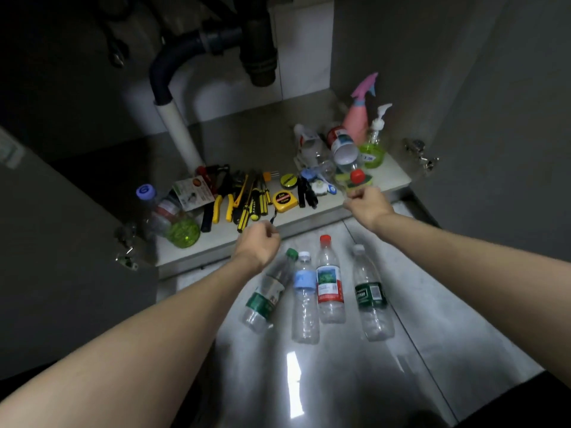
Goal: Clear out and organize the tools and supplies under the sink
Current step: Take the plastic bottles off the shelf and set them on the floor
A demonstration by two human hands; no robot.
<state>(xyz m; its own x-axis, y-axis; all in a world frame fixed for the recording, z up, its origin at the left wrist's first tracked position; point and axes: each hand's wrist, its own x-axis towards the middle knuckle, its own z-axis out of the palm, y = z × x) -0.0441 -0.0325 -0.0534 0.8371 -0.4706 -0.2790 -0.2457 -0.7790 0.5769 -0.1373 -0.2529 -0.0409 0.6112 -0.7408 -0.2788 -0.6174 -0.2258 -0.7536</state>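
Clear plastic bottles (330, 282) lay sorted on the floor while both hands, the left hand (258, 244) and right hand (367, 202), reached fingers-curled toward the shelf, the left apparently pinching the tape measure (285, 200) strap, the right's hold unclear; lifting tools seemed next.

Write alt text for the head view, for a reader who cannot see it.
A person's left hand and right hand, fingers curled, reach toward an under-sink cabinet shelf cluttered with screwdrivers, pliers, a yellow tape measure and a pink spray bottle. Four empty plastic bottles lie on the tiled floor below, and drain pipes hang above.
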